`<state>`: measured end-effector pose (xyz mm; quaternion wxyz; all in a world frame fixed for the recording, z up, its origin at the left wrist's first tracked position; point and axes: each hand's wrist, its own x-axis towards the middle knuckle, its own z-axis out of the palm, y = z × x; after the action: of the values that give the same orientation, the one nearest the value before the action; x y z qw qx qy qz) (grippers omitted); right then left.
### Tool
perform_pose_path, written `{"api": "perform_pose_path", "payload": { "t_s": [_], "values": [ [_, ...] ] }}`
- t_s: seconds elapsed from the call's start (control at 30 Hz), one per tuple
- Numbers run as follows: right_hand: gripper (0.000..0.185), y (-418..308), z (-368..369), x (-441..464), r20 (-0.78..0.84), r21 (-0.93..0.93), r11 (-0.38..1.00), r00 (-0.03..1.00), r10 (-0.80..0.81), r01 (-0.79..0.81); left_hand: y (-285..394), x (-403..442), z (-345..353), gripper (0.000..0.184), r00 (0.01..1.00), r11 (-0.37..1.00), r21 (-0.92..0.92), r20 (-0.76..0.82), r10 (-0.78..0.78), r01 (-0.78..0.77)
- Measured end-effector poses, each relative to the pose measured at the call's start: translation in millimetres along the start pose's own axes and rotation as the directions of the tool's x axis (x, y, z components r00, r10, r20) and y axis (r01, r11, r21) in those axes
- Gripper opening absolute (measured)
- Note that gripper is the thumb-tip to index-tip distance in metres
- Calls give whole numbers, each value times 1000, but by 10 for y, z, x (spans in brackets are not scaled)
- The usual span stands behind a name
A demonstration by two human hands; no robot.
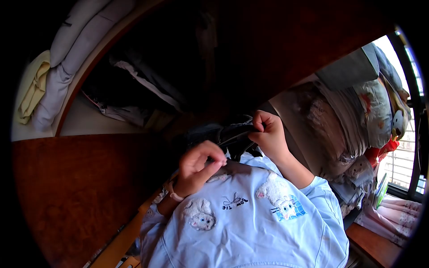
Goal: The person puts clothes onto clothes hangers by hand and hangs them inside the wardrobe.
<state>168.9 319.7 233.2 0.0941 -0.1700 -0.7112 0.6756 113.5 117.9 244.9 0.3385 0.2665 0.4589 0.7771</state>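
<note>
My right hand is closed in a fist around the edge of a dark garment, which looks like dark trousers with lighter seam lines. Much of that garment is lost in shadow. To its left, my left hand has curled fingers, thumb and fingertips together in front of the light blue shirt. Whatever it may pinch is hidden. The shirt is on my body and carries fluffy white animal patches and dark lettering. A pale band circles my left wrist.
Wooden shelves with dark clothes stand ahead on the left, beside a yellow folded cloth. A brown wooden panel is below them. On the right are stacked bedding, plastic-wrapped bundles and a barred window.
</note>
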Motion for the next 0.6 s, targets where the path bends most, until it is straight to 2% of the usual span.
{"api": "perform_pose_path", "payload": {
  "t_s": [0.03, 0.1, 0.17, 0.2, 0.23, 0.3, 0.37, 0.43, 0.47, 0.53, 0.57, 0.6],
  "values": [
    [32, 4, -16, 4, -12, 23, 1000, 1000, 10, -10, 27, -46, -8, 9, 998, 998, -16, -8, 62, -62],
    [32, -27, -37, -1, -10, 42, 998, 999, 51, -50, 106, -133, 18, 12, 997, 1000, -24, -72, 9, -11],
    [32, -36, 1, -9, 3, 144, 988, 998, 63, -63, 104, -200, -32, 16, 966, 994, 79, -241, 92, -75],
    [31, -18, 57, -7, -21, 87, 996, 1000, -1, 2, 45, -192, -110, 20, 988, 996, -79, -147, 39, -51],
    [30, -6, 116, 8, -33, 10, 998, 997, -67, 68, -13, -161, -100, 13, 998, 992, -123, -50, -34, 27],
    [28, 26, 230, 34, 16, -2, 999, 999, -49, 49, -41, 18, -77, 10, 952, 960, 253, 246, -183, 120],
    [29, 64, 303, 101, 32, 9, 998, 998, -58, 58, -301, 150, 83, 14, 922, 882, 454, 276, -273, 125],
    [29, 106, 342, 195, -48, 257, 964, 995, 84, -69, -509, 281, 244, 11, 871, 839, 521, 329, -364, 154],
    [30, 54, 361, 236, -83, 308, 948, 991, 104, -74, -693, 316, 266, 11, 875, 841, 519, 324, -360, 154],
    [30, 89, 385, 261, -77, 361, 928, 988, 131, -95, -1052, 339, 231, 10, 901, 842, 512, 427, -74, -173],
    [30, 100, 388, 266, -75, 416, 902, 985, 156, -111, -1134, 330, 189, 10, 902, 842, 512, 426, -74, -173],
    [31, 98, 374, 255, -61, 421, 900, 986, 153, -113, -1147, 336, 163, 10, 854, 677, 679, 500, -143, -284]
  ]
}}
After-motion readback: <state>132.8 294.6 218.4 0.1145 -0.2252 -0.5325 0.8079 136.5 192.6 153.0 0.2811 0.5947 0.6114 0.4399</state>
